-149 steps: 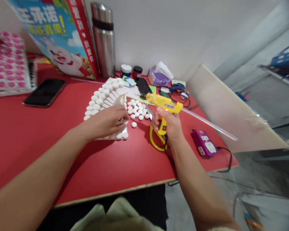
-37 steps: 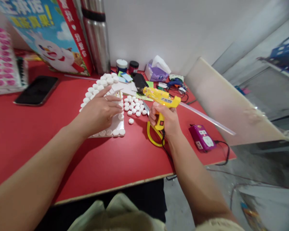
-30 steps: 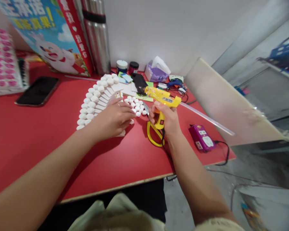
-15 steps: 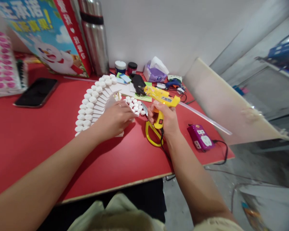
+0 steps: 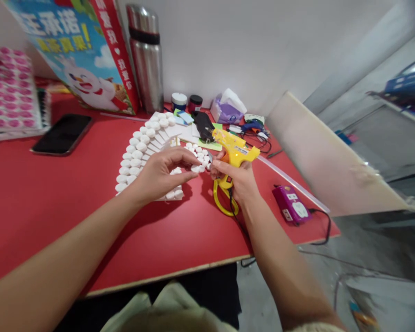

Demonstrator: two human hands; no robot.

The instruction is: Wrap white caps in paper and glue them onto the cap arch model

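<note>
My left hand is raised just above the red table and pinches a small white round piece between thumb and forefinger. My right hand grips the handle of a yellow glue gun, nozzle pointing left toward that piece. Under my left hand lies a white fan-shaped board edged with rows of white round pieces. A loose heap of the same pieces lies between the board and the glue gun.
Yellow-handled scissors lie below the gun. A purple power strip with cable sits near the right edge. A black phone, steel flask, colourful box, small jars and tissues line the back.
My left hand left the board, reached into the loose heap and lifted one white piece toward the gun's nozzle. The right hand kept the gun and tilted it slightly toward the piece.
</note>
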